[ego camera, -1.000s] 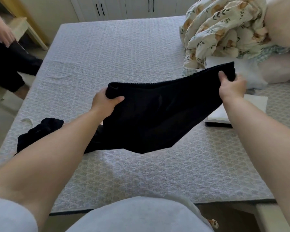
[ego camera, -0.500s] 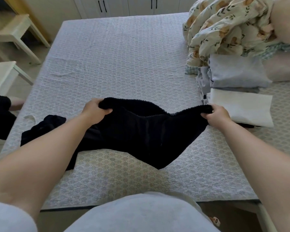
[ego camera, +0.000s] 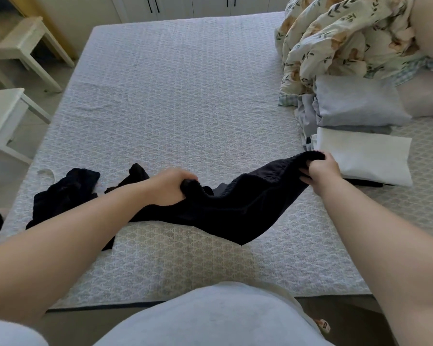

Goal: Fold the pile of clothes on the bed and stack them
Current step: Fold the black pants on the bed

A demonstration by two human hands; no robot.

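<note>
Left hand (ego camera: 171,187) gripping one end of a black garment (ego camera: 238,208) with curled fingers, right hand (ego camera: 319,171) pinching the opposite end, cloth sagging between them just above the near half of the bed (ego camera: 175,96), lower edge trailing onto the quilted cover. Further black clothing (ego camera: 68,193) lying crumpled on the bed to the left, under the left forearm. Lying at the right: a folded white piece (ego camera: 370,156) just beside the right hand, a folded grey stack (ego camera: 355,106) behind it, a floral duvet (ego camera: 343,38) bunched beyond.
</note>
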